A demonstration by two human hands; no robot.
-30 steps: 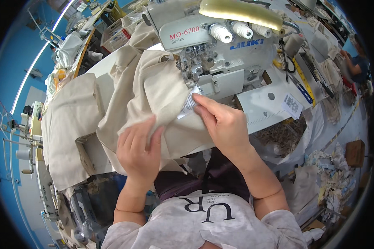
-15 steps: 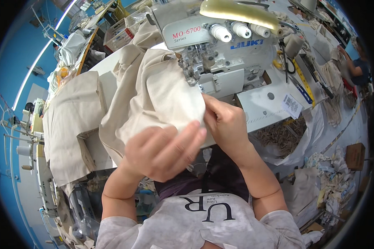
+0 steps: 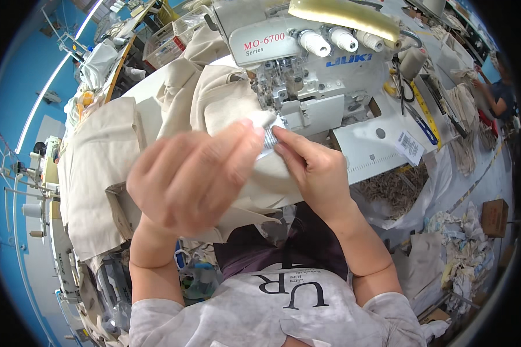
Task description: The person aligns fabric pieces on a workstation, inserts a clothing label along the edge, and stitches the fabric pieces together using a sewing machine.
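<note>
Small white label (image 3: 268, 140), pinched between both hands just in front of the sewing machine's needle area, over the beige fabric (image 3: 226, 104). Left hand (image 3: 194, 176) raised close to the camera, fingers held together and reaching right, fingertips meeting the label's left edge; grip partly hidden behind the back of the hand. Right hand (image 3: 312, 170) lying on the fabric, thumb and forefinger closed on the label's right side, remaining fingers curled.

Beige fabric bunched under and around both hands, spilling leftward across the white table (image 3: 364, 156) and hanging over its near edge. Further stacked beige pieces (image 3: 98, 168) to the left, draped down the table side.

Directly behind the hands, white overlock sewing machine (image 3: 307, 63), three white thread cones (image 3: 336, 40) along its top, a yellowish lamp shade (image 3: 341, 14) above. Right of the machine, a small printed tag (image 3: 410, 146) lying flat on the table, a yellow measuring tape (image 3: 425, 110) and scissors (image 3: 404, 92) beyond it.

Below the table's right edge, a bag of cloth scraps (image 3: 396, 188); more scraps and a cardboard box (image 3: 495, 217) on the floor. Far right, another person (image 3: 498, 92) at a separate station.
</note>
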